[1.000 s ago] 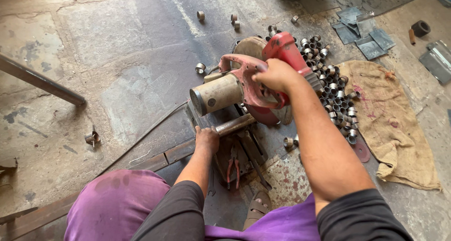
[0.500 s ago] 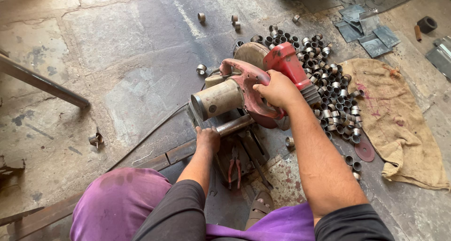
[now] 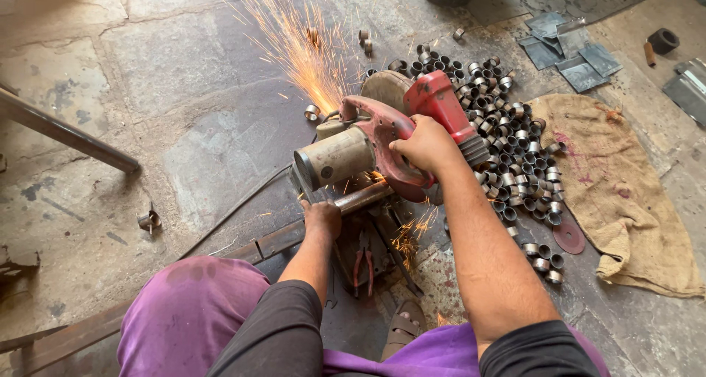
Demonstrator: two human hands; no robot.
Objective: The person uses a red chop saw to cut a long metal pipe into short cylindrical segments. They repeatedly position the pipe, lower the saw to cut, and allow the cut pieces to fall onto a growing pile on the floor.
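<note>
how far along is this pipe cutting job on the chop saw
Done: a large pile of cut rings lies right of the saw. In hand: the right hand presses the red chop saw down, sparks flying, while the left hand holds the pipe. Left: pipe stock extends toward the left hand; its full length is hidden.

From my remote feed: short dark grey sleeves (image 3: 540,351) stopping above the elbows, bare forearms, purple trousers (image 3: 187,314) stained at the knee beside the left sleeve, no gloves.
</note>
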